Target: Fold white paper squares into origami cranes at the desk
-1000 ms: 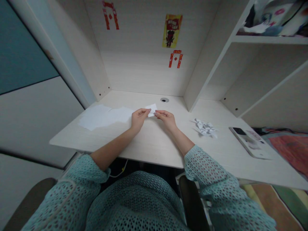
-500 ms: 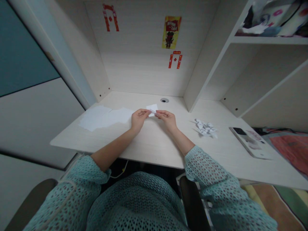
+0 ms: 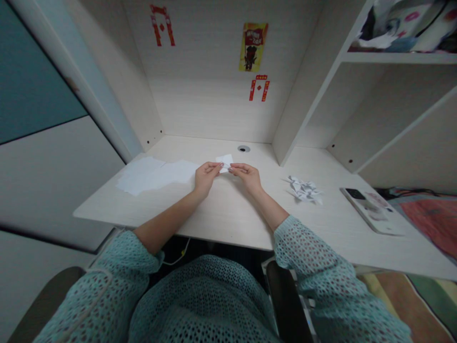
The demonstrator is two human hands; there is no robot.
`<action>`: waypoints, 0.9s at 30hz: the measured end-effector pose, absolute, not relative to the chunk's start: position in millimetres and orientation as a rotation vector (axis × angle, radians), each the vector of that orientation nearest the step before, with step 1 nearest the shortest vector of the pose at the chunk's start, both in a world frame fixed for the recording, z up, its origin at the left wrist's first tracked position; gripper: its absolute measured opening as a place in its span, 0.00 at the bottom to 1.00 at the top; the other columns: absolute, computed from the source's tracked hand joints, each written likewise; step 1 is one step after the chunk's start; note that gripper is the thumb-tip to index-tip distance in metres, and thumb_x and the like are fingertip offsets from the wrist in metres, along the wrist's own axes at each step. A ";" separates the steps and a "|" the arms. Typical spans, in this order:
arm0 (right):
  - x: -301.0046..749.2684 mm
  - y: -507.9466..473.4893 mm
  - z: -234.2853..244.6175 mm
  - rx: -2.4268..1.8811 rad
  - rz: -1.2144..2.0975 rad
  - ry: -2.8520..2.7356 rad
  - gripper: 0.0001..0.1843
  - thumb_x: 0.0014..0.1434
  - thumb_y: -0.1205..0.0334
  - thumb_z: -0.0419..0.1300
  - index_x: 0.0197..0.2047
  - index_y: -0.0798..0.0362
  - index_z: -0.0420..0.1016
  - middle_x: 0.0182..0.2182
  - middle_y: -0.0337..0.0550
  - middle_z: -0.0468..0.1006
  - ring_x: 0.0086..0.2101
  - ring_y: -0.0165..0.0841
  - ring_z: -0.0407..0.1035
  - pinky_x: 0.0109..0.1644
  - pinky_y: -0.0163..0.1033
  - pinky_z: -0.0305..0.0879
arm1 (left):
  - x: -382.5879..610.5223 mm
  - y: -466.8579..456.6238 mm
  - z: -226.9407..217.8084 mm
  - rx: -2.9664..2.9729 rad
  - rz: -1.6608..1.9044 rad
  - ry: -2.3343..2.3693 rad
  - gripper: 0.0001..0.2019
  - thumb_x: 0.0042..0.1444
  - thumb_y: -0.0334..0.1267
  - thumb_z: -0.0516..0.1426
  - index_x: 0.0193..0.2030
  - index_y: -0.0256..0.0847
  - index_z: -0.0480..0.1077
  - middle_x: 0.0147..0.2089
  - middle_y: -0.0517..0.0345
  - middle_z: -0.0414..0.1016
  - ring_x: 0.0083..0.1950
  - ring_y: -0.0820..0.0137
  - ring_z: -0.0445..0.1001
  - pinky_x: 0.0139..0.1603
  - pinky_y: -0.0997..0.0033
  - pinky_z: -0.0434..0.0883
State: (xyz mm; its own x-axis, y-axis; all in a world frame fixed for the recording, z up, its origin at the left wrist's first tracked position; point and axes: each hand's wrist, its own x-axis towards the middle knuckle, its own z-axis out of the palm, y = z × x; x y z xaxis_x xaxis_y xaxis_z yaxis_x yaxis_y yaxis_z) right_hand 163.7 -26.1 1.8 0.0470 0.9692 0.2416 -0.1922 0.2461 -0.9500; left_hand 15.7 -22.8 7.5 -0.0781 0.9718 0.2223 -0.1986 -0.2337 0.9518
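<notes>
**A small paper held between two pinches**

I hold a small folded paper (image 3: 224, 162) just above the desk (image 3: 228, 214), near its back edge and a little in front of the round cable hole (image 3: 243, 148). My left hand (image 3: 205, 176) pinches its left side between thumb and forefinger, and my right hand (image 3: 248, 175) pinches its right side the same way. Each grip is narrow and closed on the paper, and the fingertips of the two hands nearly meet. A white corner of the paper stands up beyond my fingers, toward the wall.

I judge the piece to be very light and thin. It looks stiff only along its creases and limp everywhere else. It should not slip, since dry paper sits well against skin, but it will crush or tear if I squeeze hard or pull the two pinches apart. The safest hold, I think, is on the folded edges, where the layers are doubled, with the fingertips close to the crease. How many layers lie under my fingers I cannot tell from here.

Flat white sheets (image 3: 153, 174) lie on the desk to my left, apart from my hands. To my right sits a cluster of crumpled paper pieces (image 3: 304, 189), and a phone (image 3: 371, 209) beyond it.
</notes>
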 end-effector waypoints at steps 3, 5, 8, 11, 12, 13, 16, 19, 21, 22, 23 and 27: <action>163.8 -25.7 1.6 -0.916 1.099 -1.148 0.18 0.38 0.55 0.69 0.33 0.53 0.78 0.31 0.44 0.80 0.33 0.33 0.73 0.42 0.39 0.66 | 15.8 -23.1 7.6 1.193 1.505 0.983 0.14 0.41 0.44 0.65 0.30 0.37 0.72 0.32 0.54 0.76 0.35 0.71 0.73 0.39 0.69 0.70; 163.9 -25.6 1.6 -0.924 1.102 -1.141 0.19 0.37 0.54 0.69 0.34 0.53 0.78 0.31 0.44 0.80 0.33 0.33 0.73 0.42 0.40 0.66 | 16.1 -23.7 8.0 1.194 1.504 0.982 0.13 0.41 0.44 0.65 0.30 0.37 0.72 0.31 0.55 0.76 0.34 0.71 0.73 0.38 0.69 0.70; 163.8 -25.5 1.7 -0.913 1.112 -1.128 0.18 0.37 0.55 0.69 0.34 0.53 0.78 0.31 0.44 0.80 0.32 0.33 0.73 0.42 0.40 0.66 | 16.6 -24.3 8.4 1.192 1.504 0.973 0.13 0.41 0.43 0.65 0.30 0.37 0.72 0.31 0.55 0.76 0.34 0.72 0.72 0.39 0.70 0.69; 163.5 -25.2 1.3 -0.926 1.114 -1.121 0.18 0.37 0.55 0.69 0.33 0.53 0.78 0.30 0.44 0.80 0.32 0.33 0.73 0.41 0.39 0.66 | 16.7 -24.1 8.1 1.192 1.500 0.980 0.13 0.41 0.43 0.65 0.29 0.37 0.71 0.31 0.56 0.75 0.33 0.73 0.72 0.39 0.70 0.69; 163.4 -25.0 1.0 -0.935 1.114 -1.121 0.18 0.37 0.55 0.69 0.34 0.53 0.78 0.30 0.44 0.80 0.32 0.33 0.73 0.41 0.39 0.66 | 16.6 -23.8 7.8 1.192 1.496 0.984 0.13 0.41 0.43 0.65 0.30 0.37 0.71 0.31 0.56 0.75 0.33 0.73 0.72 0.39 0.70 0.69; 163.4 -24.7 0.7 -0.942 1.114 -1.121 0.18 0.38 0.55 0.69 0.34 0.53 0.78 0.30 0.44 0.80 0.32 0.33 0.73 0.41 0.39 0.66 | 16.4 -23.5 7.4 1.190 1.493 0.986 0.13 0.41 0.43 0.65 0.30 0.37 0.71 0.31 0.56 0.75 0.33 0.73 0.72 0.39 0.70 0.69; 163.7 -23.8 -0.4 -0.946 1.114 -1.125 0.18 0.38 0.55 0.69 0.34 0.53 0.78 0.30 0.44 0.80 0.32 0.32 0.73 0.40 0.39 0.66 | 15.8 -22.7 6.3 1.180 1.472 0.980 0.15 0.40 0.44 0.65 0.30 0.37 0.71 0.31 0.56 0.75 0.33 0.73 0.72 0.39 0.70 0.69; 164.1 -23.3 -0.8 -0.941 1.112 -1.128 0.18 0.38 0.55 0.69 0.34 0.53 0.78 0.29 0.44 0.80 0.31 0.32 0.72 0.40 0.38 0.65 | 15.5 -22.3 5.3 1.180 1.448 0.970 0.16 0.40 0.46 0.65 0.31 0.37 0.70 0.30 0.57 0.75 0.33 0.73 0.73 0.38 0.70 0.70; 164.4 -23.4 -0.5 -0.937 1.112 -1.128 0.18 0.38 0.55 0.69 0.34 0.53 0.78 0.29 0.44 0.80 0.31 0.32 0.72 0.39 0.38 0.65 | 15.7 -22.3 4.7 1.192 1.442 0.959 0.16 0.40 0.46 0.64 0.31 0.37 0.69 0.30 0.57 0.75 0.32 0.73 0.73 0.38 0.70 0.70; 164.5 -23.6 -0.3 -0.940 1.110 -1.130 0.18 0.38 0.54 0.69 0.34 0.53 0.78 0.29 0.44 0.80 0.30 0.32 0.72 0.39 0.38 0.65 | 15.9 -22.3 4.5 1.198 1.444 0.954 0.16 0.41 0.46 0.64 0.31 0.37 0.69 0.30 0.57 0.75 0.32 0.73 0.73 0.38 0.70 0.70; 164.6 -23.7 -0.1 -0.946 1.105 -1.133 0.18 0.38 0.54 0.69 0.34 0.53 0.78 0.29 0.43 0.80 0.30 0.32 0.72 0.39 0.38 0.65 | 16.1 -22.4 4.3 1.199 1.449 0.951 0.16 0.41 0.47 0.64 0.31 0.38 0.68 0.30 0.56 0.75 0.33 0.73 0.73 0.38 0.71 0.70; 165.0 -23.4 -0.1 -0.966 1.093 -1.142 0.18 0.37 0.53 0.69 0.33 0.53 0.78 0.28 0.43 0.79 0.30 0.31 0.72 0.37 0.37 0.65 | 17.1 -22.7 4.2 1.164 1.487 0.911 0.22 0.39 0.46 0.65 0.35 0.41 0.60 0.30 0.58 0.76 0.32 0.72 0.75 0.37 0.70 0.71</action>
State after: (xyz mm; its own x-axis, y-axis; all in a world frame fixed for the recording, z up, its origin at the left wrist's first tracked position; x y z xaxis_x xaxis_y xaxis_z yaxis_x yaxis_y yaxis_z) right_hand 165.0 -23.4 -0.1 0.0697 0.9776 0.1988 -0.1561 0.2075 -0.9657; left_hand 17.1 -22.7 4.2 -0.0394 0.9757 0.2153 -0.2510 -0.2183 0.9431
